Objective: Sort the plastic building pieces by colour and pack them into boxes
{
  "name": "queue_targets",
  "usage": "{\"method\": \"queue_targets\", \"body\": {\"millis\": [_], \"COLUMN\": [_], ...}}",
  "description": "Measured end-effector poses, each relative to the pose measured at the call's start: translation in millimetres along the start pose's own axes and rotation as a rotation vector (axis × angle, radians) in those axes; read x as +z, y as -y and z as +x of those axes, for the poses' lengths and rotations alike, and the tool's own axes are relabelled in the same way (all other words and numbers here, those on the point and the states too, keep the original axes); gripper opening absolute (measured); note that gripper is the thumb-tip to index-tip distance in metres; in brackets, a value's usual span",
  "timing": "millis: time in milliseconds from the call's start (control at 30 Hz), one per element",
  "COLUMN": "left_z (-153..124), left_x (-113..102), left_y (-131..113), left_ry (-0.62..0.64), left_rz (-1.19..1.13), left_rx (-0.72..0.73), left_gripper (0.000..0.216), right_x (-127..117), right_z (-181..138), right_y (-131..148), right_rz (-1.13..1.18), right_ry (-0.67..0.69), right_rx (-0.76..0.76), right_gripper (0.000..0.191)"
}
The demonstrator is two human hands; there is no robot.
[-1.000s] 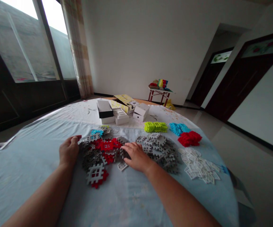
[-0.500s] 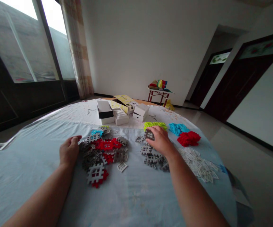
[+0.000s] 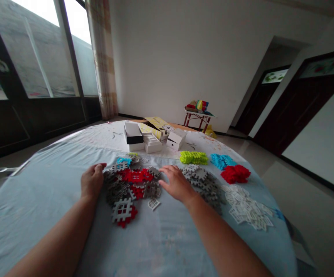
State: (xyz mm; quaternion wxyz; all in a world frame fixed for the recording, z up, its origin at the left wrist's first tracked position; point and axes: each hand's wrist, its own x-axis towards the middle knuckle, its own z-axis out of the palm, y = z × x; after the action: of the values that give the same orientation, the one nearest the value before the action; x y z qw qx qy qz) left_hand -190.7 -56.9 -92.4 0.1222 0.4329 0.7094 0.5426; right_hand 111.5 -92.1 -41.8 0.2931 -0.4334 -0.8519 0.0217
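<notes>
My left hand (image 3: 92, 181) is closed at the left edge of a mixed pile of interlocking plastic building pieces. A bit of a red building piece (image 3: 104, 165) shows at its fingertips; the rest is hidden. That pile has red pieces (image 3: 136, 176), grey pieces (image 3: 123, 211) with window openings and a few blue pieces (image 3: 123, 161). At its right side my right hand (image 3: 176, 183) hovers open, fingers apart and nothing in them. Just beyond my right hand lies a heap of grey pieces (image 3: 201, 179). A small white lattice piece (image 3: 153, 204) lies in front of the mixed pile.
Sorted heaps of lime green pieces (image 3: 193, 157), blue pieces (image 3: 221, 161), red pieces (image 3: 236, 174) and white lattice pieces (image 3: 249, 207) lie on the right. White boxes (image 3: 134, 134) and a yellow printed box (image 3: 159, 126) stand at the back of the round, cloth-covered table (image 3: 54, 184).
My right hand has let go of a grey window piece at the grey heap and moved left to the mixed pile. My left hand stays beside the pile. The view has shifted slightly.
</notes>
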Motion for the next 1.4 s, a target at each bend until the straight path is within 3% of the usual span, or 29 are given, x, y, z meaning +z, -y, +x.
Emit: {"method": "queue_targets", "body": {"millis": [233,400,633,967,1100,1267,1400], "left_z": [-0.6,-0.6,0.1,-2.9,-2.9,-2.8,-2.9], "left_x": [0.1,1.5,2.1,-1.4,-1.9,-1.4,-1.3], "left_y": [-1.9,0.2,2.6,-4.0,-4.4,-5.0,-7.0], "left_ry": [0.005,0.000,0.003,0.009,0.012,0.016,0.027], "left_rz": [0.007,-0.002,-0.006,0.011,0.024,0.036,0.032], "left_rx": [-0.002,0.004,0.007,0.009,0.013,-0.002,-0.011], "left_gripper": [0.041,0.040,0.041,0.041,0.041,0.040,0.041], "right_x": [36.0,49.0,46.2,41.5,24.7,-18.3,-41.3], "right_z": [33.0,40.0,34.9,33.3,28.3,14.2,-3.8], "right_y": [-9.8,-17.4,-12.2,12.1,4.7,-28.8,-56.2], "right_rz": [0.076,0.086,0.187,0.489,0.442,0.255,0.034], "right_ry": [0.199,0.242,0.230,0.203,0.089,-0.067,-0.074], "right_rx": [0.136,0.202,0.217,0.087,0.087,0.078,0.111], "right_gripper": [0.039,0.038,0.033,0.035,0.032,0.030,0.036]}}
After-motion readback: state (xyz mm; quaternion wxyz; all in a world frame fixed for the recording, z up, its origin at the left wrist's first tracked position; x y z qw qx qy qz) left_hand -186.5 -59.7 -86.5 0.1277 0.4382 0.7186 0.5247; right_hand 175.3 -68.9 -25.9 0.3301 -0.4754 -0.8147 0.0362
